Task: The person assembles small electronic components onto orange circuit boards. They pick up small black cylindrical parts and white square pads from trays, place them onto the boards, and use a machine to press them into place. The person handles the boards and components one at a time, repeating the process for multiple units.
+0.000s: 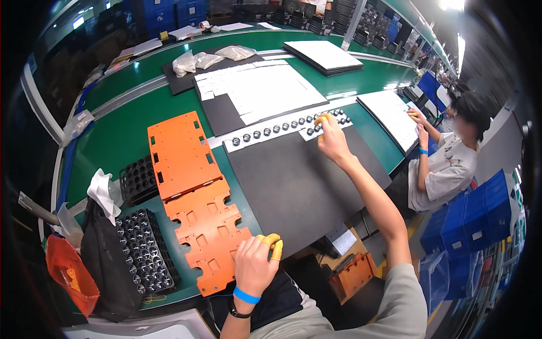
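My right hand (333,141) reaches to the far edge of a dark grey board (305,192). Its yellow-capped fingers are closed over a white strip (228,148) carrying a row of round black parts (257,135); whatever is between the fingertips is hidden. A shorter white piece with similar parts lies beside that hand. My left hand (257,265) is curled at the board's near left corner, over the edge of an orange slotted plate (209,237). Yellow caps cover its fingertips, and anything they hold cannot be made out.
A black tray (144,248) of shiny round parts stands left of the orange plate, another tray (137,179) behind it. White sheets (271,90) on dark boards and plastic bags (206,59) lie farther back. At right, a co-worker (451,147) handles another white sheet near blue bins (468,214).
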Demonstrator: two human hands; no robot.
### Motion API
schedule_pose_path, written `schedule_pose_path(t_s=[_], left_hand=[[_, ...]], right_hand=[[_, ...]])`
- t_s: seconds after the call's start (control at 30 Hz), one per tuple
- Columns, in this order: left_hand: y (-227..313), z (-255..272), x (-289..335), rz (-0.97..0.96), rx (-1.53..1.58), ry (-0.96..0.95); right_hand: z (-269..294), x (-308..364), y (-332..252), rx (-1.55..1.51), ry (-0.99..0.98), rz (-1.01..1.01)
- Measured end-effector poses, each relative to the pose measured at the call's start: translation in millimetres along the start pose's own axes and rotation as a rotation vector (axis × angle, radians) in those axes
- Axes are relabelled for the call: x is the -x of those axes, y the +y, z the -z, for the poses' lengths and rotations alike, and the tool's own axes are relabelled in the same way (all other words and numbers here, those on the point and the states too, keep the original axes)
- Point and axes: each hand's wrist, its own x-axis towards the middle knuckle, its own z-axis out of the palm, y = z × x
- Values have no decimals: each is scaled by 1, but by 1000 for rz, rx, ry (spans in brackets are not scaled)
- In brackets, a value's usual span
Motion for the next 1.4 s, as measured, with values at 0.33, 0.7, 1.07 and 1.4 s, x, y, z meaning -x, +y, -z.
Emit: schedule_pose_path(t_s=[0.33,0.7,1.07,1.4], left_hand=[[-1,1,-1,20,-25,-37],[1,0,-4,30,-45,-27],[2,-1,-5,44,-44,-21],[3,-1,-5,52,-51,-28]], right_hand=[[-27,-10,28,61,-206,7],[-36,-20,39,-37,-117,27],[-44,-48,18,-49,-321,142],[-45,-57,6,-14,-337,176]])
